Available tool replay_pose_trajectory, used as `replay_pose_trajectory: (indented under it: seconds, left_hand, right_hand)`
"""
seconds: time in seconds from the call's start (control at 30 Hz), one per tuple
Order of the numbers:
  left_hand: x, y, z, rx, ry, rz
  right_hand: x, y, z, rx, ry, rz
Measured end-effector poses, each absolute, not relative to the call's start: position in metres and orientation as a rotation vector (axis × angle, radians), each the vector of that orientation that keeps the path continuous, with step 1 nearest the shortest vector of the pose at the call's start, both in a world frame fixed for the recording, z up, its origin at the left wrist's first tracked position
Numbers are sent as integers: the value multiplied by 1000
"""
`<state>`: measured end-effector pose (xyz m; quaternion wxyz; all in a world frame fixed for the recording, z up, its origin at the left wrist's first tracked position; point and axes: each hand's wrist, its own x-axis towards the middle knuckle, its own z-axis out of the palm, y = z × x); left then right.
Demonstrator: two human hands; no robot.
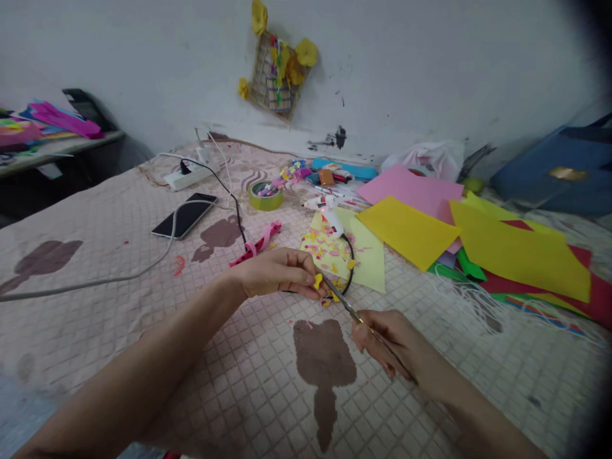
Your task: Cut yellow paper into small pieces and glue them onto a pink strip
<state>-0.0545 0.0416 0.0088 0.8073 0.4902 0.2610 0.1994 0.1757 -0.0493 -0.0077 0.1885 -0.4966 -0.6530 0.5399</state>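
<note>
Yellow scrap (318, 281) pinched by left hand (277, 272), scissors (347, 306) gripped by right hand (394, 338), plastic bag (438, 156) set behind pink paper (406, 187), contents (417, 171) blurred

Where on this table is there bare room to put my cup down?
Bare tablecloth shows between the left forearm and the pale cable, and at the front between the left forearm and the right forearm. It is crowded on the right with yellow sheets and white string, and mid-table with the glue gun and paper scraps.
</note>
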Motion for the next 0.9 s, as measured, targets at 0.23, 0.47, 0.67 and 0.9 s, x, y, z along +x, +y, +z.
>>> replay_pose_trajectory:
  seconds: [0.23, 0.47, 0.67, 0.9]
  left_hand:
    - [-55, 41, 9, 1048, 537, 418]
    - [-55, 42, 8, 1040, 543, 416]
    - [-55, 42, 7, 1033, 530, 415]
    - [-55, 41, 9, 1031, 529, 415]
  right_hand:
    - [176, -49, -7, -1379, -1868, 1468]
    - [176, -49, -5, -1400, -1893, 1458]
    - [176, -48, -8, -1419, -1848, 1501]
    - [176, -47, -10, -1409, -1787, 1514]
